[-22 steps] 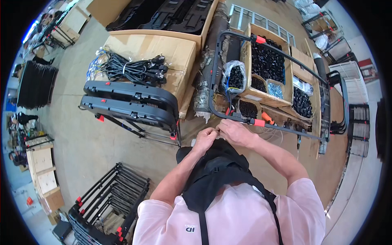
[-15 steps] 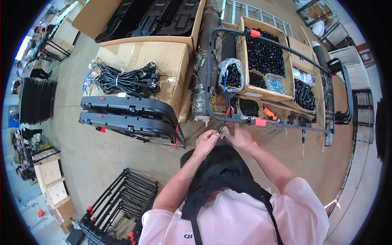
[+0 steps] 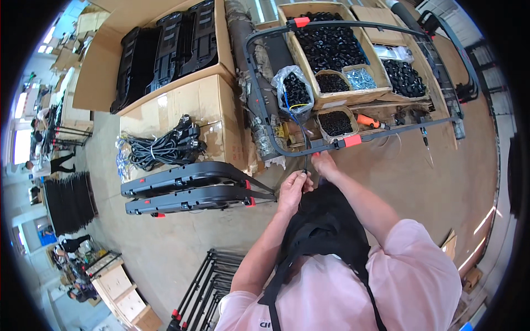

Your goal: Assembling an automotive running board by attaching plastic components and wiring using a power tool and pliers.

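My left hand (image 3: 294, 190) is closed, pinching a black cable (image 3: 306, 160) in front of my apron. The cable runs up past the near tube of a black metal frame (image 3: 395, 131), and blue and yellow wires (image 3: 293, 108) fan out above it. Just right of the cable, my right hand (image 3: 326, 165) is closed below the tube, with a bit of red (image 3: 315, 155) showing at its fingertips. Most of that red thing is hidden, so its kind is unclear. The frame has red clips (image 3: 351, 140) and lies over the parts boxes.
A wooden box (image 3: 326, 99) holds black parts and screws. An orange-handled tool (image 3: 371, 121) lies near a tub of small black pieces (image 3: 335, 123). Bundled power cables (image 3: 160, 151) rest on a carton (image 3: 212, 105). Black panels (image 3: 187, 207) stand at left; frames (image 3: 207, 284) are stacked below.
The view has turned, shifting the frame and boxes left and up. My right hand has come to the red thing beside the cable; my left still pinches the cable.
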Available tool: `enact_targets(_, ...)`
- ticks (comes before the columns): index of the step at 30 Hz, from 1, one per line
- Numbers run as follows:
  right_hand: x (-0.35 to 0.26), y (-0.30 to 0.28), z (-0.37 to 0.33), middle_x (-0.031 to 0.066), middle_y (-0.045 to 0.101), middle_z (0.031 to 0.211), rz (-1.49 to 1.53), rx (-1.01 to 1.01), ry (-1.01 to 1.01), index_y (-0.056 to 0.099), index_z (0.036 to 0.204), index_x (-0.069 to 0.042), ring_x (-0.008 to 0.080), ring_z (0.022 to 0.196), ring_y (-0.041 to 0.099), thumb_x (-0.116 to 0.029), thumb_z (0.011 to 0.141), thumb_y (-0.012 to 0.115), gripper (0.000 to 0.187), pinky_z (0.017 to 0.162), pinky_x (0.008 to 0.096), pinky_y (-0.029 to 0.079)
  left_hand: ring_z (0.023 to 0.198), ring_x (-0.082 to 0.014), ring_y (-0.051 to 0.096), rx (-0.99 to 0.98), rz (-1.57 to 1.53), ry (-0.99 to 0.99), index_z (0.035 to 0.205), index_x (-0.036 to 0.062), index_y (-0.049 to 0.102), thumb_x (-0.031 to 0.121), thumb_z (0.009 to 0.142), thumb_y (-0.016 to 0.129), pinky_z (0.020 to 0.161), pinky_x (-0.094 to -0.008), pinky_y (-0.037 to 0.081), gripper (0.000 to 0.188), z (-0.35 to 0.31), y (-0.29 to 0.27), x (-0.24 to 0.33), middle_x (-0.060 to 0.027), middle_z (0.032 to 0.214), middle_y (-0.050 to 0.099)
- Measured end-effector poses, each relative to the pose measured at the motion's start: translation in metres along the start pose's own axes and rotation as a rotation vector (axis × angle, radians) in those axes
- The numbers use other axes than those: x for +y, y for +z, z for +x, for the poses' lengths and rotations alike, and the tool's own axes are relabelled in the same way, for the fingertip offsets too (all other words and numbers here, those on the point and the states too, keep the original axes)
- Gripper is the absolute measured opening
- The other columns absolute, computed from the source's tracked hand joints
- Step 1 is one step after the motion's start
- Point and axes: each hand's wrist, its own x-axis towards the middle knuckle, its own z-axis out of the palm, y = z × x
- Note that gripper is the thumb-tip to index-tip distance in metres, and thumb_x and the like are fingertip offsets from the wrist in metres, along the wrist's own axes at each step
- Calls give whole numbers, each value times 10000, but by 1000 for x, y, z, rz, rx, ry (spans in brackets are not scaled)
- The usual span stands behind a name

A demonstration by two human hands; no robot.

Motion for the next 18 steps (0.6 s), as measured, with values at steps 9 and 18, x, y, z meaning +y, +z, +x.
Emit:
enact_targets(9, -27, -60, -182, 272, 688, 1083, 243, -106, -60, 581, 1256, -23, 433, 1005, 691, -359, 986, 640, 436, 867, 492, 545, 885, -186, 714, -12, -50, 8, 1239, 21, 653, 277, 1114, 592, 815, -340, 584, 292, 2, 3, -5, -74, 1002, 724)
enact_targets(18, -49, -97, -183, 304, 563, 1433, 57, -117, -144, 330, 1598, 3, 456, 1321, 580, -165, 966, 631, 720, 1106, 514, 479, 903, -153, 711, 36, 94, 56, 1214, 11, 673, 269, 1130, 566, 843, -317, 580, 291, 7, 11, -11, -70, 1031, 739)
